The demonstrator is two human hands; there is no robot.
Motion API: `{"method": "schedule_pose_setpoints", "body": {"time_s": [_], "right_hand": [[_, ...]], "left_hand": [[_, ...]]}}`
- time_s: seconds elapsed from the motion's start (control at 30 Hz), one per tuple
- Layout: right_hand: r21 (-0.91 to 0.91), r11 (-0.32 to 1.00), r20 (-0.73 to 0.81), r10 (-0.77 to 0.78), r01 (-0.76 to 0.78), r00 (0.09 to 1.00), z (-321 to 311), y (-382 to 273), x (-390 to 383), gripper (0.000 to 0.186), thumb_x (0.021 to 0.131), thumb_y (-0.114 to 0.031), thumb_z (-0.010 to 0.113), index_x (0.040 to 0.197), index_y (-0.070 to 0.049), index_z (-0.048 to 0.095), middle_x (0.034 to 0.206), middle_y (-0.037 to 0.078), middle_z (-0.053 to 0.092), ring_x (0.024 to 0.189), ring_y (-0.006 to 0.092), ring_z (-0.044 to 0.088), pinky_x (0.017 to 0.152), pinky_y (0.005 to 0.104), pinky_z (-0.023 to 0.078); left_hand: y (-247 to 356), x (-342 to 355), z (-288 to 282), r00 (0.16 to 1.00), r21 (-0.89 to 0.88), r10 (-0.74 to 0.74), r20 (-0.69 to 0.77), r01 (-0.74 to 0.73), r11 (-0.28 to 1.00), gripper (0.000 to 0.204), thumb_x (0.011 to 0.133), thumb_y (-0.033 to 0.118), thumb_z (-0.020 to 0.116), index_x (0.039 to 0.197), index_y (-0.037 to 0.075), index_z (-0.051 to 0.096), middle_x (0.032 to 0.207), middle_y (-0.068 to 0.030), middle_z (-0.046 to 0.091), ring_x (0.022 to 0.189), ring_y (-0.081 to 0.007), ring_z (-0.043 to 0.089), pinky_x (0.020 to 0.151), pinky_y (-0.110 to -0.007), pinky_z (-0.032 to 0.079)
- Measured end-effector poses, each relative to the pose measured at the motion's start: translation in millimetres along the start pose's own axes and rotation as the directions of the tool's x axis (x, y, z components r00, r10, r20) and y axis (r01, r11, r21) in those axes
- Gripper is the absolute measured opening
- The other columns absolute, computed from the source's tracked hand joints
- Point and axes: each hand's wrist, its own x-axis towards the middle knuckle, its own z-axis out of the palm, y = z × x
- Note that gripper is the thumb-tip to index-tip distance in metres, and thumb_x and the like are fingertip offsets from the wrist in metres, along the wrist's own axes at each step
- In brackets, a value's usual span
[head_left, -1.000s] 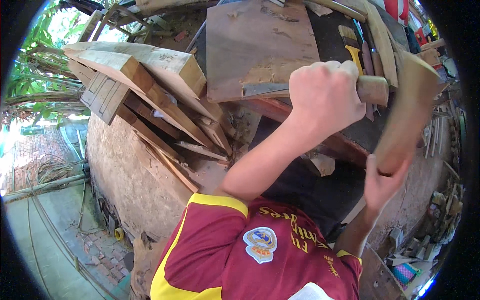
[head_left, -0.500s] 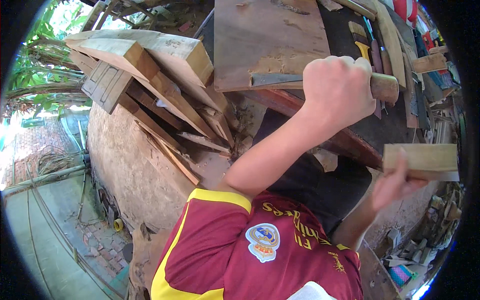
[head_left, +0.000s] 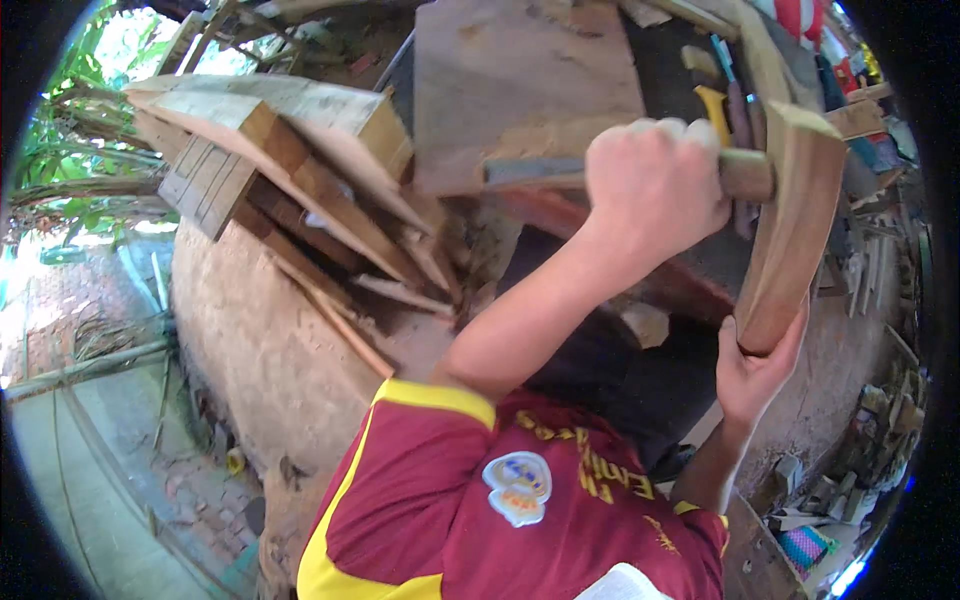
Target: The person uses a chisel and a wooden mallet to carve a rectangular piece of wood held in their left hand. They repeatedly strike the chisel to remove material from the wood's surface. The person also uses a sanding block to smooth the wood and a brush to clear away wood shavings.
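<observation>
My left hand is wrapped round the wooden handle of a chisel. The chisel lies nearly level, its flat blade pointing left along the near edge of a brown wooden board. From below, my right hand grips the lower end of a thick wooden block. That block stands tilted beside the butt of the chisel handle; it looks to be touching it, or very close. My left fingers hide the middle of the chisel.
Shaped timber pieces are stacked at the left. A yellow-handled brush and other tools lie on the dark bench top beyond my left hand. Wood scraps are heaped at the lower right, near a reddish bench edge.
My right hand has swung the block up and left, from lying level at the right to steeply tilted beside the chisel's butt. The left hand still grips the chisel; the view has shifted slightly.
</observation>
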Motion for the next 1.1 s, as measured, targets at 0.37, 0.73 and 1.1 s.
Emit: {"method": "schedule_pose_setpoints", "body": {"time_s": [0.37,0.73,1.1], "right_hand": [[0.216,0.969,-0.031,0.125,-0.116,0.992,2,2,-8,0.078,0.074,0.001,0.073,0.14,0.002,0.031,0.131,0.018,0.047,0.119,0.0247,0.047,0.101,0.0393,0.04],[0.205,0.967,-0.043,0.16,-0.148,0.986,1,4,-2,0.088,0.069,-0.008,0.079,0.141,0.004,0.03,0.136,0.021,0.043,0.124,0.0306,0.045,0.103,0.0423,0.038],[0.24,0.92,-0.252,0.368,-0.311,0.895,-14,-9,16,0.078,0.074,-0.009,0.075,0.139,0.002,0.033,0.129,0.02,0.05,0.114,0.0316,0.053,0.097,0.0415,0.044]], "left_hand": [[1,-6,-6,1.0,0.007,-0.013,-0.005,0.013,1.0,0.018,0.055,0.024,0.071,0.063,0.011,0.061,0.062,-0.0104,0.062,0.06,-0.0311,0.064,0.052,-0.041,0.049],[-1,-6,-4,0.999,0.013,-0.003,0.032,0.003,1.0,0.02,0.054,0.023,0.072,0.066,0.01,0.061,0.064,-0.011,0.063,0.062,-0.0314,0.064,0.054,-0.042,0.05],[-19,-10,-7,0.999,0.1,-0.005,0.045,0.001,0.995,0.019,0.057,0.025,0.072,0.065,0.01,0.061,0.065,-0.0104,0.063,0.063,-0.0303,0.065,0.054,-0.041,0.05]]}}
